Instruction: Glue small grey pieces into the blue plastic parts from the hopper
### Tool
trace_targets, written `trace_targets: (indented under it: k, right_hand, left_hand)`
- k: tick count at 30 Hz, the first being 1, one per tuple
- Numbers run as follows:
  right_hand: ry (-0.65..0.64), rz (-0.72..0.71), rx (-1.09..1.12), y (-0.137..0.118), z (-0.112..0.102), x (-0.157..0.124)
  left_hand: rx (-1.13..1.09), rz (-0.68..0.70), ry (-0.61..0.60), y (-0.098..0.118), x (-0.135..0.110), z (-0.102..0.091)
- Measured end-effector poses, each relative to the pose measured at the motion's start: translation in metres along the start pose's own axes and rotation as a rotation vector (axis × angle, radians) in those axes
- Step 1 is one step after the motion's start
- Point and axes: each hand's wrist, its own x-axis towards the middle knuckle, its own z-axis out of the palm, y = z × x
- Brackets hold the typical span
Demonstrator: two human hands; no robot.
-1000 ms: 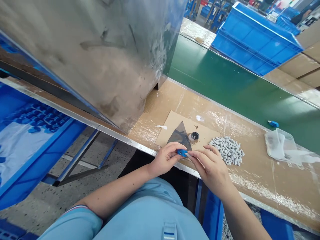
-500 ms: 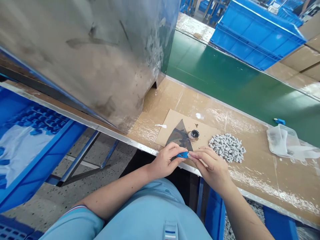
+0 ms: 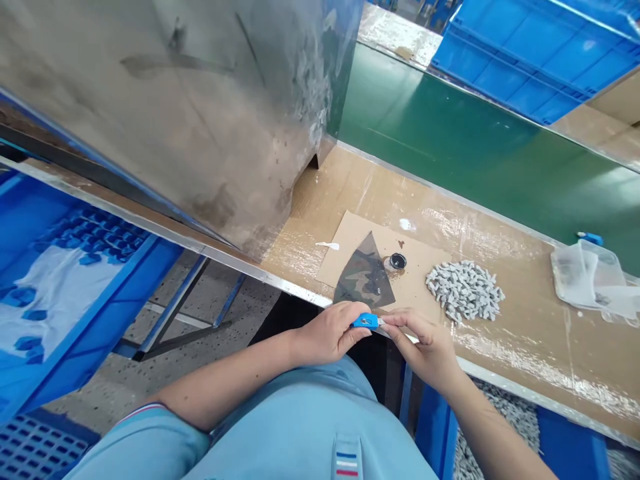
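Both hands together at the bench edge, touching over one small blue-handled tool [image 3: 367,321] with a short metal end, possibly a utility knife. Clamped in the left hand [image 3: 327,333], fingers curled around the blue body; pinched at the metal end by the right hand [image 3: 425,350], fingertips [image 3: 395,321] pressed close against it. Probably light, stiff plastic; safest hold on the blue body, clear of the metal end, possibly sharp. Just ahead of the left hand, a camouflage-print sheet [image 3: 364,277], thin, likely flexible, lying flat on a cardboard sheet [image 3: 420,267]; edges look easiest to take. Ahead of the right hand, a heap of small grey parts [image 3: 465,291], loose, likely quick to scatter, plus a small black-topped jar [image 3: 397,261] nearby. Farther beyond the right hand, a clear plastic bag [image 3: 585,280]. Beyond both hands, a green conveyor belt [image 3: 450,147]. Left of the left hand, a blue plastic crate [image 3: 95,320].
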Motion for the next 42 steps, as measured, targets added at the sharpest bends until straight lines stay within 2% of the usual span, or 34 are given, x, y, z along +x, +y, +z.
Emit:
trace_targets:
  k: [8,12,14,18,21,30,33,38,42]
  right_hand:
    - [0.051,-0.075,0.047,0.002,0.013,-0.011]
    - [0.055,-0.081,0.06,0.004,0.009,-0.011]
    - [0.019,-0.066,0.034,0.002,0.003,-0.008]
    - [-0.192,0.004,-0.072,-0.004,-0.006,-0.001]
    - [-0.295,-0.025,-0.141,-0.004,-0.004,0.0]
    - [-0.22,-0.17,-0.164,0.001,0.01,-0.005]
    - [-0.215,-0.152,-0.136,0.0,0.013,-0.006]
    - [-0.176,-0.066,0.023,0.0,0.022,-0.009]
    - [-0.181,-0.046,0.065,0.0,0.025,-0.011]
  left_hand:
    - [0.004,0.037,0.008,-0.004,-0.007,0.011]
    - [-0.086,-0.011,-0.029,-0.001,-0.005,0.01]
    - [-0.14,-0.054,-0.053,0.002,-0.002,0.007]
    - [-0.16,-0.097,-0.131,0.004,0.001,0.002]
    - [-0.118,-0.112,-0.157,0.003,0.0,0.002]
    - [-0.127,-0.17,-0.183,0.002,-0.005,0.005]
    - [-0.059,-0.109,-0.126,0.0,-0.006,0.009]
    - [0.167,0.079,0.035,-0.004,-0.01,0.02]
    - [0.211,0.082,0.023,-0.005,-0.011,0.021]
